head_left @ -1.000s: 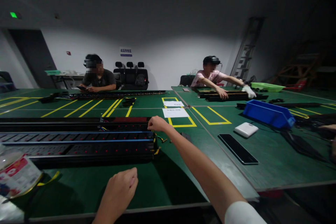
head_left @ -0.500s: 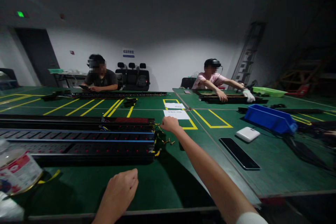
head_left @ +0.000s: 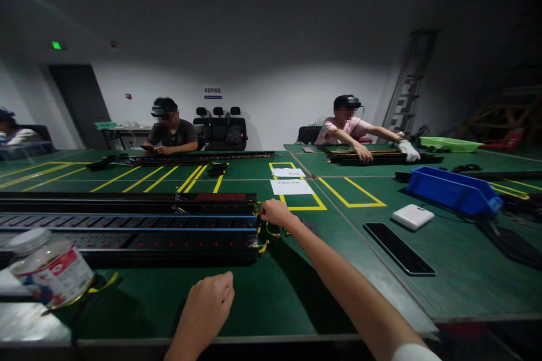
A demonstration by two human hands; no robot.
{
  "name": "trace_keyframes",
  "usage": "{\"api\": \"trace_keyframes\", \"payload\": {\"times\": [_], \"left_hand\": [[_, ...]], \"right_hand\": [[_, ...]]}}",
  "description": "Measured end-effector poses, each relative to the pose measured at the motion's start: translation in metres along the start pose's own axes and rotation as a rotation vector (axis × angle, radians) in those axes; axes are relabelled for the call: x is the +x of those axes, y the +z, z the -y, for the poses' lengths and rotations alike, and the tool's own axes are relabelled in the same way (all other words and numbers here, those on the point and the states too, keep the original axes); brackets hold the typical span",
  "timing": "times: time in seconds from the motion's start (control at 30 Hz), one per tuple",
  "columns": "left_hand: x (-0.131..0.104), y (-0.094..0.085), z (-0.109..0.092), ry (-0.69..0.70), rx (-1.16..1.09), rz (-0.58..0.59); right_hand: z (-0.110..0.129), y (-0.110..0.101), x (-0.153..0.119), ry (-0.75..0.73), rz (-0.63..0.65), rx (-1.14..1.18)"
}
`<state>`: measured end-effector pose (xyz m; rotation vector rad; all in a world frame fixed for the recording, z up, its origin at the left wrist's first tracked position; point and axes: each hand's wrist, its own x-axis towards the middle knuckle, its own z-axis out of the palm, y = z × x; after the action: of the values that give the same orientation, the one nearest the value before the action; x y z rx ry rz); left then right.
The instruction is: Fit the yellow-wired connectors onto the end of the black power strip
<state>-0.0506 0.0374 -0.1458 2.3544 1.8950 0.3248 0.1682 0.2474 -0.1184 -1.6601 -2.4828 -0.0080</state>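
Long black strips (head_left: 127,241) with blue edges and small red marks lie side by side on the green table (head_left: 139,310). Yellow-green wires (head_left: 273,231) stick out at their right ends. My right hand (head_left: 275,212) is closed at the end of the rear strip, beside the wires; what its fingers pinch is too small to make out. Near the front edge, my left hand (head_left: 208,303) rests curled, its fingertips mostly turned away, and nothing shows in it.
A clear jar (head_left: 55,273) stands at the left. White papers (head_left: 291,186) lie behind my right hand. To the right are a black phone (head_left: 398,249), a white box (head_left: 412,216) and a blue bin (head_left: 453,193). Two people sit across the table, one gloved hand (head_left: 409,151) on dark strips.
The view has shifted, so the table items appear farther right, and more of the jar shows. Both my hands keep nearly the same poses and places relative to the strips.
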Motion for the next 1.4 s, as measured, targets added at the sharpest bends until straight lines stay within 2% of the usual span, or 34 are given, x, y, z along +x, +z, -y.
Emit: {"api": "trace_keyframes", "payload": {"times": [0.07, 0.17, 0.37, 0.5, 0.6, 0.73, 0.8, 0.87, 1.07, 1.23, 1.33, 1.4], "left_hand": [[-0.001, -0.001, 0.000, 0.003, 0.001, -0.002], [-0.001, -0.001, -0.001, 0.001, -0.001, -0.001], [0.001, 0.000, 0.000, 0.004, -0.003, 0.006], [0.001, 0.001, 0.002, 0.012, 0.003, 0.007], [0.002, 0.001, 0.004, 0.016, 0.025, 0.010], [0.005, 0.000, 0.006, 0.004, 0.055, 0.023], [0.007, 0.000, 0.008, -0.005, 0.063, 0.020], [0.007, 0.000, 0.008, -0.013, 0.067, 0.019], [0.007, 0.000, 0.010, -0.002, 0.077, 0.002], [0.009, 0.001, 0.011, 0.008, 0.081, -0.008], [0.008, 0.000, 0.010, 0.010, 0.082, -0.011], [0.008, -0.001, 0.009, 0.007, 0.081, -0.005]], "right_hand": [[-0.002, -0.001, -0.003, -0.013, 0.010, 0.014], [-0.011, -0.004, -0.009, 0.049, 0.001, 0.009], [-0.055, -0.017, -0.032, 0.108, -0.057, 0.058], [-0.098, -0.018, -0.054, 0.032, -0.043, 0.252], [-0.133, -0.011, -0.073, -0.038, -0.026, 0.485], [-0.160, -0.002, -0.095, -0.059, 0.119, 0.719], [-0.160, -0.001, -0.100, -0.062, 0.163, 0.721], [-0.153, -0.003, -0.100, -0.072, 0.149, 0.649], [-0.124, -0.010, -0.099, -0.067, 0.011, 0.506], [-0.121, -0.008, -0.100, -0.022, -0.084, 0.463], [-0.124, -0.001, -0.096, 0.019, -0.134, 0.518], [-0.124, 0.006, -0.092, 0.022, -0.213, 0.631]]}}
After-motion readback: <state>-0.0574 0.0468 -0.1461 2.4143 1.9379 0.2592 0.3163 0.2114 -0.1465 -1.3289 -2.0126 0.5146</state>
